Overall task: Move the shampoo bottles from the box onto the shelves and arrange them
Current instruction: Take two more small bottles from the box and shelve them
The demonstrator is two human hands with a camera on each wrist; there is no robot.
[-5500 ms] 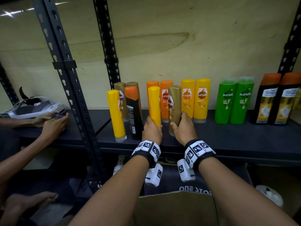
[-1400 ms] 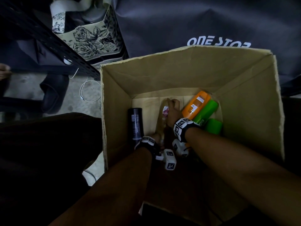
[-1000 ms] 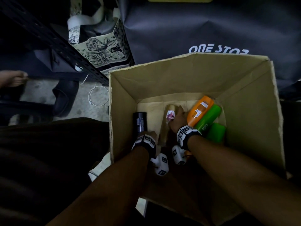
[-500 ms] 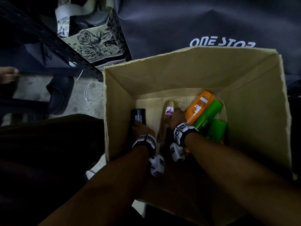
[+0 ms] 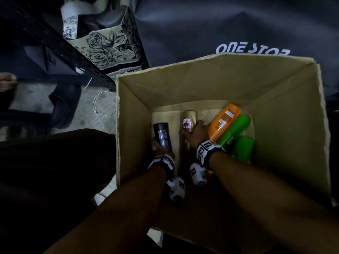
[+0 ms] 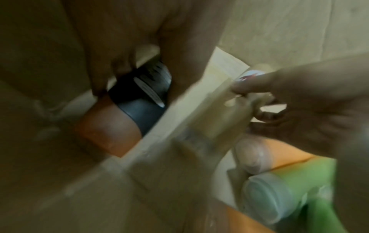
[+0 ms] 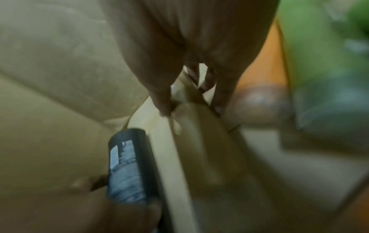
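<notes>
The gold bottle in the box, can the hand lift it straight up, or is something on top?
Nothing visible lies on the gold bottle; the right hand grips it, the box is open above, and the orange bottle lies beside it.

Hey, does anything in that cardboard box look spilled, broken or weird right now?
Nothing looks spilled or broken. The tall brown cardboard box has ragged, torn top edges, and the orange plastic bottle and two green plastic bottles lie in a loose slanted heap in its right corner. The wrist views are too blurred to show leaks.
</notes>
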